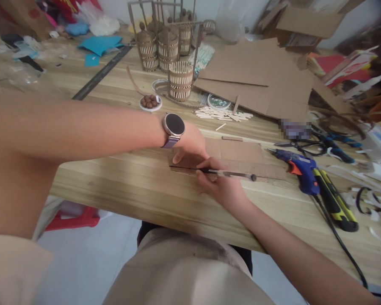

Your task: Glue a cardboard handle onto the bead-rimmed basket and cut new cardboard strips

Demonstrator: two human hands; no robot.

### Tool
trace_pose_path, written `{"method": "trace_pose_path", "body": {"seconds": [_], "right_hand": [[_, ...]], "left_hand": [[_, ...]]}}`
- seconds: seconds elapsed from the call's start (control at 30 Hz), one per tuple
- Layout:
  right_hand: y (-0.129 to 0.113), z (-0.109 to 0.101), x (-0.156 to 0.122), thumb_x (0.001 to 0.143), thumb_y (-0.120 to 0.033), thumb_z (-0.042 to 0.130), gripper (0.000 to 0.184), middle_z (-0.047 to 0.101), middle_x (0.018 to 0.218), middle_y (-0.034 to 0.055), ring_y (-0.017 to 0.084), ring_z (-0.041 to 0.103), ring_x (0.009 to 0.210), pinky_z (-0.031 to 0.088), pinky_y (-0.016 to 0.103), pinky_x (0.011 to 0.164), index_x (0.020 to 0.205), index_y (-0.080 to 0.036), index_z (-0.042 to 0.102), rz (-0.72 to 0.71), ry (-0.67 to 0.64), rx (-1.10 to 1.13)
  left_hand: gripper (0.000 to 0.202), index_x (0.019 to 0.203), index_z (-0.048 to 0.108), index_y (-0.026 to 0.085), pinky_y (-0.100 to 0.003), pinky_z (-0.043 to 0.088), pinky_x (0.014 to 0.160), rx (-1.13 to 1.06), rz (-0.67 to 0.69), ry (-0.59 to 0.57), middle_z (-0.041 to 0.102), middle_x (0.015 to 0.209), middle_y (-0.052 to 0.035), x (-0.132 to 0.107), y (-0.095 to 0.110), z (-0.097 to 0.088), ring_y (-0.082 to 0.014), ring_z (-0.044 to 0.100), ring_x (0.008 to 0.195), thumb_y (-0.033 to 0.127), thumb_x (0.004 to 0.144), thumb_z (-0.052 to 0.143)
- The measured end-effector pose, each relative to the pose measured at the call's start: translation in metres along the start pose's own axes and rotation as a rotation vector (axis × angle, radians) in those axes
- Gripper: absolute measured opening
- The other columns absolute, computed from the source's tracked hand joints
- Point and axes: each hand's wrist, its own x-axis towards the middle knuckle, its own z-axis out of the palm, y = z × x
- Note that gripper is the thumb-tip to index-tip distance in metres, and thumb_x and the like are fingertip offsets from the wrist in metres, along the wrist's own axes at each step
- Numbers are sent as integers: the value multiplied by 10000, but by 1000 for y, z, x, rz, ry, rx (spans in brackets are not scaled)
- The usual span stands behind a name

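Mid-frame, the right hand (222, 185) pinches a pen (236, 174) over cardboard (241, 151) lying under the left hand (192, 142), its fingers (179, 156) unclenched.

One left hand (192, 143), one right hand (221, 185), one pen (233, 174), one wristwatch (174, 124), one glue gun (305, 169), one yellow-and-black cutter (335, 201), two blue sheets (100, 44), at least three lidded stick containers (147, 53), one open-topped container (180, 81), one dish (150, 110), white sticks (206, 113) too many to count

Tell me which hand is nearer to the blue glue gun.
Right. The right hand, holding a pen, is left of the glue gun and apart from it. The left hand, on the cardboard, is farther left.
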Motion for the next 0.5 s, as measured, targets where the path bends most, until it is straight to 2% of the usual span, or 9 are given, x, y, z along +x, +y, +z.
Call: {"method": "trace_pose_path", "body": {"seconds": [0.1,0.17,0.3,0.4,0.5], "right_hand": [[8,-22,-11,859,-274,599,61,718,759,6,172,670,661,514,275,599,833,-236,639,22,33,-85],[13,-36,-17,864,-286,592,82,719,759,11,188,681,682,516,285,597,829,-240,650,34,55,-149],[12,-52,-20,849,-286,597,94,700,715,12,200,665,642,483,294,527,776,-253,647,82,72,-253],[4,-49,-15,837,-260,598,91,675,683,2,189,654,619,482,284,516,750,-256,624,60,86,-193],[-6,-34,-6,832,-232,586,73,685,710,-3,174,662,647,506,271,553,776,-249,629,11,53,-72]], "left_hand": [[429,1277,632,166,-311,344,867,38,100,-172,682,784,49,-5,7,-10,-132,521,874,154,855,705],[483,1319,609,173,-306,339,862,46,108,-183,666,760,57,-6,10,-13,-127,506,858,114,848,697],[453,1334,603,165,-299,341,841,30,109,-177,638,706,70,-7,10,-14,-112,493,808,107,886,635],[424,1341,596,158,-300,346,846,40,100,-174,636,689,77,-7,10,-13,-100,499,792,127,918,594],[404,1246,659,178,-267,365,803,33,97,-108,663,661,77,-6,7,-10,-101,519,738,151,847,713]]}}
